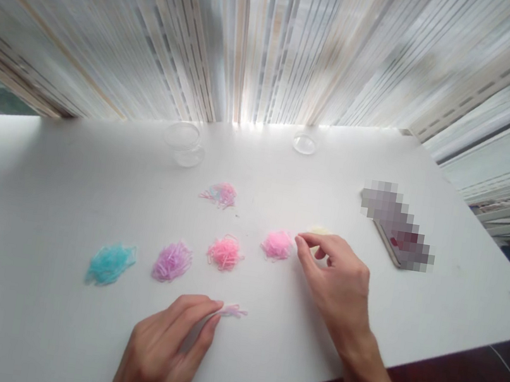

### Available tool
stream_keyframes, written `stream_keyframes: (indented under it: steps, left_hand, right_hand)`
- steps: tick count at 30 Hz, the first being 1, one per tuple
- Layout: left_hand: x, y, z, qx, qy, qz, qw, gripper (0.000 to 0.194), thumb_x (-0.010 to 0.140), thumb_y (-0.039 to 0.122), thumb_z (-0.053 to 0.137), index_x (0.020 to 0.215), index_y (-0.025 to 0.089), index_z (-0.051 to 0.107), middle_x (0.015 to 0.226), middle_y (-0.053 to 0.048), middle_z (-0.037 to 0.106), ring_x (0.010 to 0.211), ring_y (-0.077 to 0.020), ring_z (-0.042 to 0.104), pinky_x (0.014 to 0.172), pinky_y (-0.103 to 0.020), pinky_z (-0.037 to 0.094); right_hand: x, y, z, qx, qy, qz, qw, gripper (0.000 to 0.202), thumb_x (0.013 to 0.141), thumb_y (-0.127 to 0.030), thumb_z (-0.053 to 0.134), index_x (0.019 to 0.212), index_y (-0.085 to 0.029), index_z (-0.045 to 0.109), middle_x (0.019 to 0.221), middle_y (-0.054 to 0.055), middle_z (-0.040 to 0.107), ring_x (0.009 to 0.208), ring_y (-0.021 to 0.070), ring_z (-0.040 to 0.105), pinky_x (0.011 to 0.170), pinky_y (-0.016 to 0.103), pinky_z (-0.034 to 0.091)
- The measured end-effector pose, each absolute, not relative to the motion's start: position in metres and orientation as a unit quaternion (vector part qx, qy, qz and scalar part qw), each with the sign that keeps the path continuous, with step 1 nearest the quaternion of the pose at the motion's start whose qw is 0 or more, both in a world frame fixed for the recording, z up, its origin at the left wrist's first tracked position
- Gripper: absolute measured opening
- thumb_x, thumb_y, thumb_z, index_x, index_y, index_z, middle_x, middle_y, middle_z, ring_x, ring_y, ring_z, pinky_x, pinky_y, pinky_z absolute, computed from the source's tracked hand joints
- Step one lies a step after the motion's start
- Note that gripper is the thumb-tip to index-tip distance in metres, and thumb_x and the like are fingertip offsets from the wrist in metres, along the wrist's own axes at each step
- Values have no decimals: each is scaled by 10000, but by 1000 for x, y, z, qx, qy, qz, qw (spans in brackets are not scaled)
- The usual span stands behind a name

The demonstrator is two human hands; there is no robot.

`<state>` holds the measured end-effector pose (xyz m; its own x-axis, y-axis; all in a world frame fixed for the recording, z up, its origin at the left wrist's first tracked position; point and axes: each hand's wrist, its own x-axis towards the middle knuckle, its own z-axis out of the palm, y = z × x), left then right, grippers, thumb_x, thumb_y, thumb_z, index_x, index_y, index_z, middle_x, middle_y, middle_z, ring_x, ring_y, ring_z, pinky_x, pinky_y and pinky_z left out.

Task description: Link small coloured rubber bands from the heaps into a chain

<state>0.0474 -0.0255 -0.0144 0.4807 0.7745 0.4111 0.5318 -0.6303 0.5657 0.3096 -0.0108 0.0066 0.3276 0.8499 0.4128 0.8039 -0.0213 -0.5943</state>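
My left hand (169, 344) is low over the white table, its thumb and fingers pinching a few pale pink and lilac rubber bands (233, 310). My right hand (335, 279) is closed in a pinch just right of a bright pink pile of rubber bands (277, 245); what lies between its fingertips is too small to make out. Leftward sit a coral-pink pile (225, 253), a purple pile (172, 261) and a turquoise pile (110, 264). A mixed pile (222, 194) lies farther back. Pale yellow bands (320, 231) show partly behind my right hand.
A round clear container (183, 139) and a clear round lid or dish (305, 144) stand near the back edge. A phone-like flat object (395, 231), partly blurred out, lies at the right. Striped curtains (268, 40) hang behind the white table (45, 185).
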Motion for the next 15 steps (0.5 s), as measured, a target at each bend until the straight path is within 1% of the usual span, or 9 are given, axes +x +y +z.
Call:
stream_keyframes:
  steps: [4,7,11,15]
  left_hand:
    - [48,-25,-14,839,388,331,190,154,998,121,604,1121,181,676,969,-46,751,857,-138,747,741,-202,603]
    - [48,-24,-14,836,392,333,191,158,996,111,606,1116,183,677,965,-46,748,855,-136,743,737,-201,601]
    - [49,-25,-13,837,389,331,194,152,1000,117,603,1113,185,677,959,-48,746,846,-138,738,741,-210,602]
    - [46,-26,-8,839,408,322,163,136,1005,154,606,1110,196,681,955,-44,743,788,-142,728,715,-224,597]
  right_hand:
    - [309,-5,2,-693,-634,-20,342,117,979,-225,650,929,-187,749,847,39,733,763,194,649,727,324,534]
    - [311,-5,-1,-687,-647,-38,330,126,994,-232,638,969,-176,748,865,50,730,788,204,661,740,331,544]
    - [314,-8,0,-686,-641,-62,338,122,1000,-217,627,1014,-179,742,889,52,739,805,202,676,760,337,566]
    - [307,-23,7,-676,-630,-56,379,124,990,-185,626,1038,-212,737,903,57,738,819,207,685,794,364,586]
